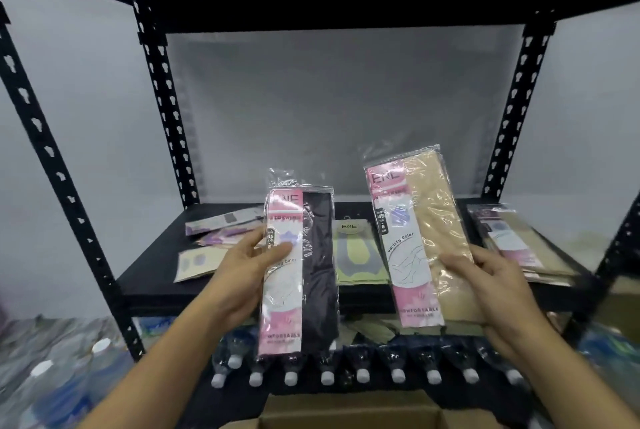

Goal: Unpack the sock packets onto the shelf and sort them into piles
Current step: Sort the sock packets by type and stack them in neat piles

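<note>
My left hand (249, 266) holds a clear packet of black socks (318, 272) with a pink label, upright in front of the black shelf (145, 276). In my right hand (498, 286) is a like packet of beige socks (436, 220), tilted slightly left. On the shelf lie a loose group of purple-labelled packets (221, 227) at the left, a yellow-green packet (356, 255) in the middle, and a pile of beige packets (519, 241) at the right.
Black slotted uprights (166, 99) frame the shelf bay, with another shelf board above. A row of capped bottles (363, 373) lies under the shelf. An open cardboard box (349, 414) sits at the bottom edge. Plastic-wrapped goods fill the lower left.
</note>
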